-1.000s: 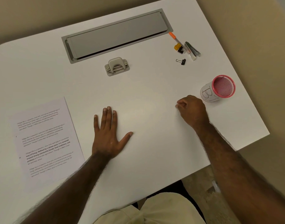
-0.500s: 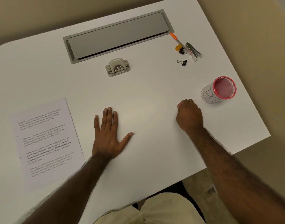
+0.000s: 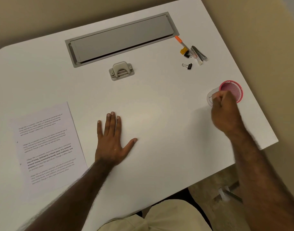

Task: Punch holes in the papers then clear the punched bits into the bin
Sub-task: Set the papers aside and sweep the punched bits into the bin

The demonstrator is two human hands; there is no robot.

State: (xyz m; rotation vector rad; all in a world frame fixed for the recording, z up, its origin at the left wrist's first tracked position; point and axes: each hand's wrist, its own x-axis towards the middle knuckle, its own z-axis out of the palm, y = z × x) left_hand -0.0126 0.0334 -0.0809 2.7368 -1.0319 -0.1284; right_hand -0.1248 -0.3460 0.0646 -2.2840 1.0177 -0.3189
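The printed papers (image 3: 46,145) lie flat at the left of the white table (image 3: 159,100). A beige hole punch (image 3: 121,71) stands at the back middle, apart from both hands. The pink mesh bin (image 3: 232,88) stands at the right edge. My left hand (image 3: 112,140) rests flat on the table, fingers spread, holding nothing. My right hand (image 3: 226,112) hovers at the bin's near rim with fingertips pinched together; it is blurred, and whatever is between the fingers is too small to see.
A grey cable hatch (image 3: 122,39) is set into the table's back. An orange pen (image 3: 182,43), binder clips (image 3: 187,65) and a stapler (image 3: 198,53) lie at the back right. The table's right edge runs just past the bin.
My right hand has moved right and away from me, from the table's middle right up to the bin's rim, fingers still pinched. My left hand has stayed put.
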